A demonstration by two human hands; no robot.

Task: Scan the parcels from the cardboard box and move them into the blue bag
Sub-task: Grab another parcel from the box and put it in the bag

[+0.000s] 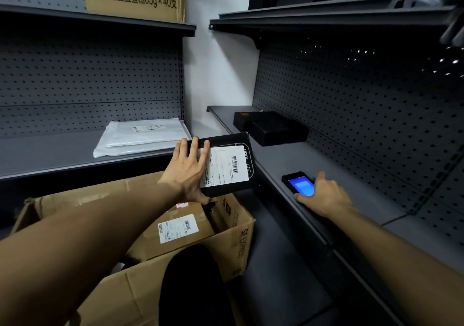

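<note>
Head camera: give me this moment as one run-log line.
left hand: holds black parcel, label showing, above cardboard box | right hand: on scanner on shelf | blue bag: not in view

The left forearm (100, 225) and right forearm (389, 240) are bare up to the frame edge. The left hand (190, 172) and right hand (324, 196) are bare too. A black rounded shape (190, 283) low in view may be a clothed knee.

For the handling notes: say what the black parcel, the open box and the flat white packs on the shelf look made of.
Black parcel: seemingly stiff card, matt black, crisp edges, white paper label. Open box: brown corrugated cardboard, creased flaps, printed side. White packs: probably thin plastic film, slightly glossy, wrinkled.
</note>
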